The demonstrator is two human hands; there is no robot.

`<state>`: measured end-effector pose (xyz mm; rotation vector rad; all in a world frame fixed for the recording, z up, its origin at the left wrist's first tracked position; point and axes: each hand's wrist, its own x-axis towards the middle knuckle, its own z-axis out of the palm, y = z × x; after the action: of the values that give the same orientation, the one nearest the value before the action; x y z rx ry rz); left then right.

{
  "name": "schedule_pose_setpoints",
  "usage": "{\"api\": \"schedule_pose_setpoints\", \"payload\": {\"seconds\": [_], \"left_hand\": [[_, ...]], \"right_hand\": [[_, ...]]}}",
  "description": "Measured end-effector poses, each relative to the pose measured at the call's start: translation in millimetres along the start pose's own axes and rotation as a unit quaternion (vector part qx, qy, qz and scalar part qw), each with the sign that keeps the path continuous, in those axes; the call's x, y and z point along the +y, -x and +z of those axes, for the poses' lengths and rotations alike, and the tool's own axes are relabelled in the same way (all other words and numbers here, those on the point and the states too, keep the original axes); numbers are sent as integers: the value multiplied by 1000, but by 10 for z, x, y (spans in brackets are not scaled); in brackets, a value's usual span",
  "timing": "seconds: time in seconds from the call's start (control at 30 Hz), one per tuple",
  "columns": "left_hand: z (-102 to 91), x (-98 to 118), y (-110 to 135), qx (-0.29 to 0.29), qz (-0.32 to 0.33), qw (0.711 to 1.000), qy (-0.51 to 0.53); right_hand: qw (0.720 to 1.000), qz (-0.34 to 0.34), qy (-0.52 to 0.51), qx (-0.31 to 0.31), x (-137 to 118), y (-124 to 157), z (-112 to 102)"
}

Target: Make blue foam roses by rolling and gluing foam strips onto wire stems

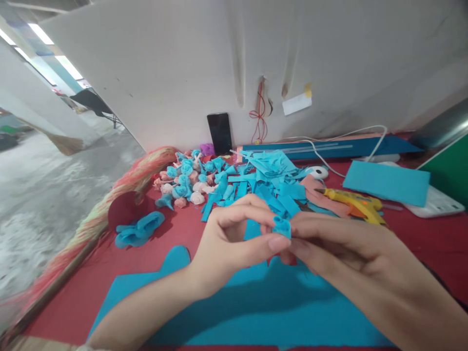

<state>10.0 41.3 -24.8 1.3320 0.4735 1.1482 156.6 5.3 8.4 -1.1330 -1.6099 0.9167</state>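
A small rolled blue crepe paper flower (282, 228) is pinched between my two hands, over the blue sheet (234, 312) at the front of the table. The thumb and fingers of my left hand (234, 239) close on its left side. From the right, my right hand (343, 253) presses its thumb and fingertips against it; the lower part of the flower is hidden by these fingers. Behind the hands lies a heap of cut blue paper strips (270, 170). A pile of blue, pink and white paper roses (186, 168) sits to its left.
A yellow glue gun (354, 201) lies at the right, near a folded blue paper piece (387, 183) and a white cable (321, 155). A black phone (220, 132) leans on the white wall. Blue looped paper (141, 230) and a fringed pole (91, 229) are at the left.
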Motion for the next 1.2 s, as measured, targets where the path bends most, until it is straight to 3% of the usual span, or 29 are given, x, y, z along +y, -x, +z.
{"api": "schedule_pose_setpoints", "payload": {"seconds": [0.27, 0.6, 0.73, 1.03, 1.2], "left_hand": [[10, 21, -11, 16, 4, 1000, -24], [7, 69, 15, -32, -11, 999, -12], [-1, 88, 7, -48, 27, 996, -65], [-23, 112, 22, -97, 54, 988, -110], [-54, 106, 34, -119, 35, 988, -90]], "right_hand": [[1000, 5, 2, 7, 21, 8, -10], [999, -18, -11, 42, -3, 10, -12], [997, -36, 32, 57, 17, 59, -27], [996, -73, 30, 51, 62, 105, -74], [994, -99, 48, 12, 66, 146, -94]]}}
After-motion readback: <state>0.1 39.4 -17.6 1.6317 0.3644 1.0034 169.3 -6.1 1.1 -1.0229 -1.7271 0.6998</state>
